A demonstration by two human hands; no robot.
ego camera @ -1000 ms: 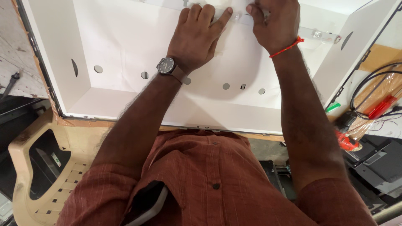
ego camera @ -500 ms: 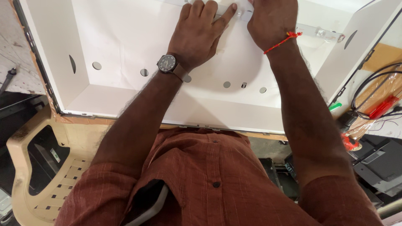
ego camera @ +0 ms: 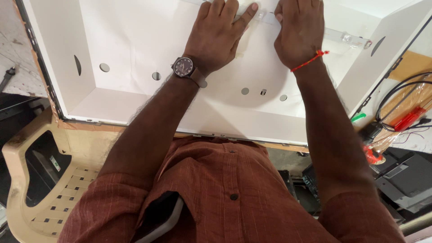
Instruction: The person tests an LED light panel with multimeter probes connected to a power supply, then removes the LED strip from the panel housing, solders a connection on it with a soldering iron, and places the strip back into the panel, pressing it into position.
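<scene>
While both hands (ego camera: 216,36) press flat, white panel (ego camera: 135,40), clear strip (ego camera: 346,38)

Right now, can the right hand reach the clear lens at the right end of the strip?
Probably yes. The right hand rests on the strip, and the clear lens lies beside it with nothing between.

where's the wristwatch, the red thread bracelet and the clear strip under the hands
wristwatch (ego camera: 183,67), head view, on its dark dial
red thread bracelet (ego camera: 308,62), head view, mid-thread
clear strip (ego camera: 346,37), head view, on its right end
</scene>
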